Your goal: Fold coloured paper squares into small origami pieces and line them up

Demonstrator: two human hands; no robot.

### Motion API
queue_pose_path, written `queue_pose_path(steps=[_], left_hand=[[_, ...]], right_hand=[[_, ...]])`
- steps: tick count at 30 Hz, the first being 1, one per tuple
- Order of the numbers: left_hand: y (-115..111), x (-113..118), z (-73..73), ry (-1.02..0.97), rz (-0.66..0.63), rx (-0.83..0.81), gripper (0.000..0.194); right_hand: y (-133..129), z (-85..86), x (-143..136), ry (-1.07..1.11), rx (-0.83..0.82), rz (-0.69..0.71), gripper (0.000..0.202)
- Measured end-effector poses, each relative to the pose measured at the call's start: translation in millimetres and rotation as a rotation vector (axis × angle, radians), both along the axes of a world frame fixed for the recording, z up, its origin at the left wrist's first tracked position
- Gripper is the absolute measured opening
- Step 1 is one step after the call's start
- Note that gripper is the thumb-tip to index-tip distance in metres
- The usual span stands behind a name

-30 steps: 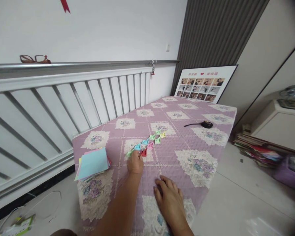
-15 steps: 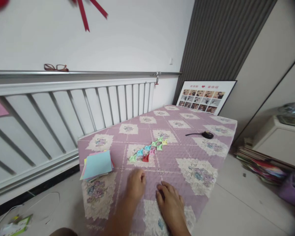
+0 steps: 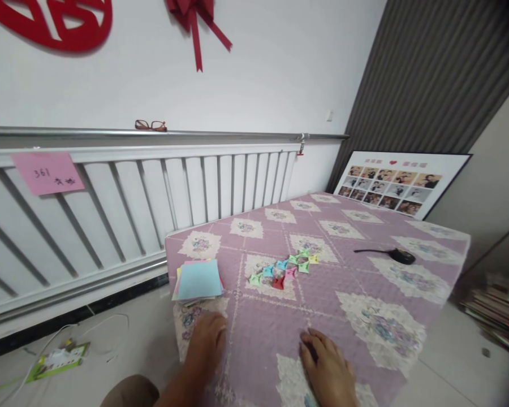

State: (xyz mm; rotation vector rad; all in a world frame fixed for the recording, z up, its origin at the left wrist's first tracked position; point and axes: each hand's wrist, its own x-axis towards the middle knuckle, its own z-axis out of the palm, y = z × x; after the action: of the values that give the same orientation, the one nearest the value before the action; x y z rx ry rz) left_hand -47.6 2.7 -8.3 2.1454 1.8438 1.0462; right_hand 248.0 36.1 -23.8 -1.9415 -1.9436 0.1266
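My left hand [image 3: 207, 342] is over the near left part of the table, just below a stack of square coloured paper sheets [image 3: 199, 280] with a light blue one on top. Its fingers are blurred and partly turned away, and a gap shows between them and the stack. My right hand [image 3: 326, 364] rests on the flowered tablecloth [image 3: 271, 330], fingers stretched forward and slightly bent, holding nothing. Beyond both hands lies a cluster of small folded paper pieces in green, blue, pink, yellow and red, among them a red folded piece [image 3: 279, 282].
A black object with a strap [image 3: 402, 256] lies on the table's right side. A photo board [image 3: 401, 181] leans at the far end. The white radiator [image 3: 152, 198] runs along the left, with glasses [image 3: 151, 125] on the pipe above. Cables and a green-edged item [image 3: 59, 362] are on the floor.
My left hand has moved left, away from the front of the folded pieces toward the paper stack. The right hand stays on the cloth. The view has swung to the left.
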Motion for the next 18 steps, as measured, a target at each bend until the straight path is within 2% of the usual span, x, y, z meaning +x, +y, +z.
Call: queue_pose_path(steps=[3,7,10,18], left_hand=[[28,-47,20.2,0.227,0.127,-0.106,0.029],[55,-84,34.7,0.279,0.107,-0.175,0.036],[64,-94,33.1,0.298,0.052,-0.23,0.04],[73,-105,24.2,0.284,-0.017,-0.287,0.029]], right_hand=[[1,0.5,0,-0.012,-0.007,0.006,0.037],[2,3.1,0,-0.022,-0.018,-0.002,0.038],[2,4.9,-1,-0.033,-0.02,-0.007,0.038],[3,4.1,0,-0.033,-0.039,-0.013,0.039]])
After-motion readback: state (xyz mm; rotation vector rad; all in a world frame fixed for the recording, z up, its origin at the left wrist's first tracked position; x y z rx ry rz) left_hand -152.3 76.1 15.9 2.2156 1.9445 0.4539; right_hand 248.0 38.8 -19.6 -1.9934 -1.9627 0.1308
